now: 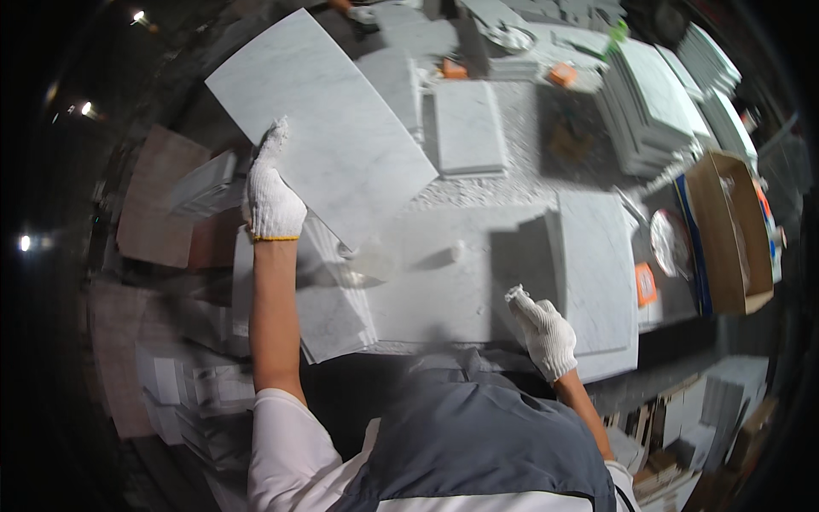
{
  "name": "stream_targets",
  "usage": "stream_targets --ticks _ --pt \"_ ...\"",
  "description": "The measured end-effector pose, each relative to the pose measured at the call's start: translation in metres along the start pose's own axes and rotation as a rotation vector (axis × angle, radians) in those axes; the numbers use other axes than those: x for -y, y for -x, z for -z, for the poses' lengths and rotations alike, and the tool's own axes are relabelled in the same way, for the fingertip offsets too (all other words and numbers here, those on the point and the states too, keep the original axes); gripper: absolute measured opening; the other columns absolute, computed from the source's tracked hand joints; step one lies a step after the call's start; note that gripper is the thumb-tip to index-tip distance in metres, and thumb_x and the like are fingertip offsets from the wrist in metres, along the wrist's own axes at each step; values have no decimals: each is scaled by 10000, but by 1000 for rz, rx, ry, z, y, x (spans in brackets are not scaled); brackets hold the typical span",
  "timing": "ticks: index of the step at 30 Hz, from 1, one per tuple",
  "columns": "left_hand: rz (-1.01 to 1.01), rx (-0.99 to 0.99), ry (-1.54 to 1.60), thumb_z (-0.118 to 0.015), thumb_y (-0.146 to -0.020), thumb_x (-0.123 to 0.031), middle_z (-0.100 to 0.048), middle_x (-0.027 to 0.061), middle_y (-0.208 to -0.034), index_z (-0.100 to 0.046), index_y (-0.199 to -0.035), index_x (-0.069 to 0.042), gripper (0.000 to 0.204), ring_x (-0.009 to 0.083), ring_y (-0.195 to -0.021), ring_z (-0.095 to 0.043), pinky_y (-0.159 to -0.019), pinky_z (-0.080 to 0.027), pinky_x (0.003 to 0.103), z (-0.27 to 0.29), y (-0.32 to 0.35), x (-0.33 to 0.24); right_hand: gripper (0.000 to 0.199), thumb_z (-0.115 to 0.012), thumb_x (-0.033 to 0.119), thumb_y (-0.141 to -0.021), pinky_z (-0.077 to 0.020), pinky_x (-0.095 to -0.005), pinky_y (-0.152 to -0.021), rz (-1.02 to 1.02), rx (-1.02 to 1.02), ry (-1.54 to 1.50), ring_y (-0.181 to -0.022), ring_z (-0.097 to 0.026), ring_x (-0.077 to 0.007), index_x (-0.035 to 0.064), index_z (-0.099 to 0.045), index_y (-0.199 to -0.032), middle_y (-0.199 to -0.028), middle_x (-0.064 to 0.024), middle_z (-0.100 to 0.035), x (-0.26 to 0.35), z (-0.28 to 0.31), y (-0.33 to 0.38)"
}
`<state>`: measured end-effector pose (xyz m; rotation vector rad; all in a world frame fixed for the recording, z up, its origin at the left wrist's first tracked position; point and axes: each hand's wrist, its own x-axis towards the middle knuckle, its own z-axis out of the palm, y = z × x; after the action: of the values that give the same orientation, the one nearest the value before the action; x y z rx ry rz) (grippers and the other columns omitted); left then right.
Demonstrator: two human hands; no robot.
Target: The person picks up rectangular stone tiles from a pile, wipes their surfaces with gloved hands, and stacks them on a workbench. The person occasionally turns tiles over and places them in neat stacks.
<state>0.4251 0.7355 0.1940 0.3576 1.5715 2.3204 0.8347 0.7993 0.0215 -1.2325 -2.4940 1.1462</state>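
Note:
My left hand (275,200), in a white knitted glove with a yellow cuff edge, grips a large white-grey marble tile (328,107) by its left edge. Its thumb lies on the top face; the other fingers are hidden beneath. The tile is raised and tilted over the left part of the bench. Beside the stacked marble tiles (597,264) on the right, my right hand (546,334) is low near the bench's front edge, gloved too. Its fingers are curled, with the tip pointing up and left; whether they pinch anything is unclear. A dusty marble slab (426,290) lies between my hands.
More tiles (324,299) lie fanned under the raised one. Farther back are a tile stack (469,128), taller stacks (644,102) and orange boxes (563,74). An open cardboard box (725,239) stands at the right. Another person's gloved hand (363,14) shows at the far edge.

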Motion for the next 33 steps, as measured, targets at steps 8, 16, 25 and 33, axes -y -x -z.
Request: stream_targets --ticks 8,16,25,33 --pt "-137 -67 8 -691 -961 -268 -654 58 -1326 -648 -1310 -96 392 261 -1235 -601 -1073 -481 442 110 -103 -46 405 -538 357 -1006 -553 -522 -815 -59 57 146 -971 -703 -420 337 -559 -1410 -1150 -163 -680 4 -55 -38" --pt "60 47 125 -713 -941 -290 -681 94 -1248 -629 -1323 -73 448 276 -1144 -653 -997 -531 440 173 -206 -24 299 -608 267 -989 -570 -445 -841 -46 55 290 -1012 -718 -350 306 -689 -1274 -1205 -77 -710 -2 -82 -49" --pt "16 -90 22 -679 -978 -283 -687 100 -1260 -637 -1307 -40 411 269 -1159 -650 -1017 -518 409 207 -300 11 294 -579 282 -1003 -549 -443 -782 -174 19 326 -922 -715 -340 246 -697 -1271 -1020 -102 -742 24 -82 -63" --pt "-100 -182 -47 -710 -966 -237 -693 42 -1215 -687 -1264 -35 361 187 -1121 -640 -998 -504 351 229 -334 5 314 -591 159 -989 -550 -421 -760 -160 -136 319 -860 -713 -333 185 -669 -1292 -969 -75 -750 27 -86 -73"
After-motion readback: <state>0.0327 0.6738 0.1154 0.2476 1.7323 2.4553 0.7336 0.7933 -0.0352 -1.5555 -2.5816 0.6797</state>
